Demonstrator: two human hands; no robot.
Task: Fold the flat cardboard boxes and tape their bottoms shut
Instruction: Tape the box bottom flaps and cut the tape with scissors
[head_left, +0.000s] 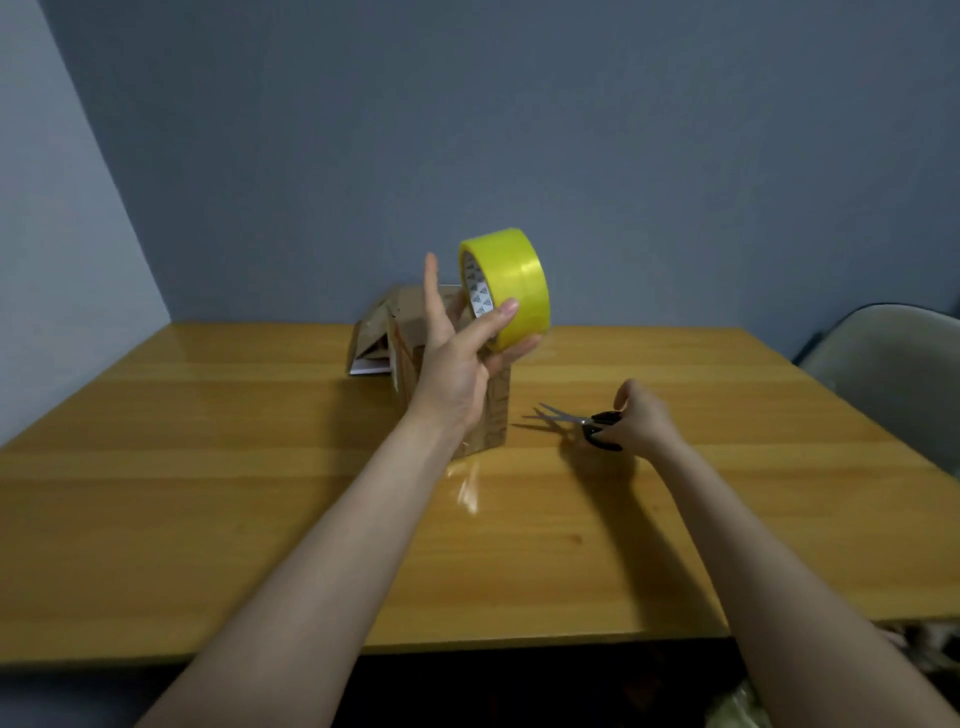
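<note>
My left hand (457, 358) holds a yellow tape roll (511, 286) raised above the table, thumb and fingers curled round its rim, one finger pointing straight up. Directly behind and below that hand stands a small folded cardboard box (493, 410), mostly hidden by my hand and wrist. A clear strip of tape (467, 486) trails from the box onto the table. To the right, my right hand (641, 418) grips the black handles of scissors (582, 418) lying on the table, blades open and pointing left.
More flat or half-folded cardboard (376, 332) lies behind the box near the far edge of the wooden table (208, 493). A pale chair (893, 364) stands at the right. A grey wall runs close behind the table.
</note>
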